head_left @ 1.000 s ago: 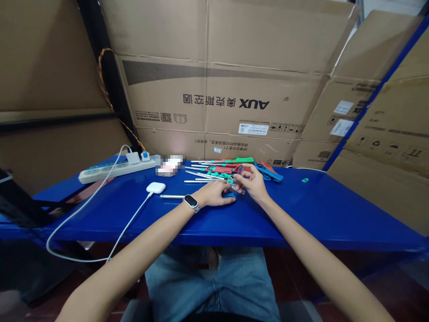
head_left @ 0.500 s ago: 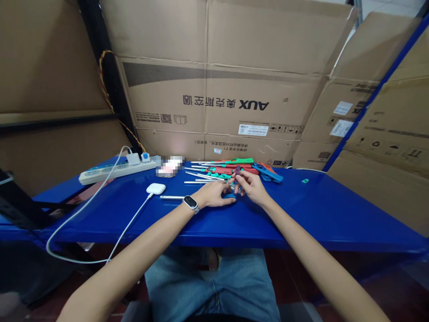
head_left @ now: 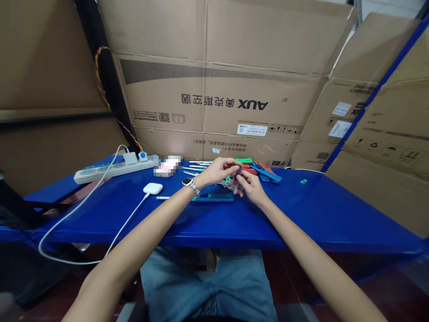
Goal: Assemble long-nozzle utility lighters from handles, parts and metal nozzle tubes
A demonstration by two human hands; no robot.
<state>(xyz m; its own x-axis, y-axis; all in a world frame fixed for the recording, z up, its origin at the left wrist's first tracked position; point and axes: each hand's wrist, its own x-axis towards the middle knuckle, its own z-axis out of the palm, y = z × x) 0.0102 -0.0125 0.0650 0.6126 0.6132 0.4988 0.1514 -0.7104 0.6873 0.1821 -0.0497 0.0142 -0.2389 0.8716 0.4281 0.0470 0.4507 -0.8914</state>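
Observation:
A small dark purple piece (head_left: 239, 171), its exact kind too small to make out, is held between my two hands. My left hand (head_left: 219, 172), with a watch at the wrist, reaches over the pile and pinches the piece from the left. My right hand (head_left: 253, 187) grips it from the right with thumb and fingers. Below them a blue long-nosed lighter (head_left: 214, 197) lies flat, its metal tube pointing left. Behind are several more lighters, with a red handle (head_left: 250, 169) and a green handle (head_left: 244, 160) showing. Small metal and green parts (head_left: 228, 182) lie partly hidden under my hands.
Blue and orange handles (head_left: 266, 173) lie right of the pile. A small green piece (head_left: 303, 181) is farther right. On the left are a white earbud case (head_left: 153, 188) with a cable and a power strip (head_left: 107, 171). Cardboard (head_left: 208, 89) walls the blue table's (head_left: 301, 214) back.
My left hand has lifted off the blue lighter and moved up and away to the purple piece in my right hand. The blue lighter now lies uncovered. My right hand has barely moved.

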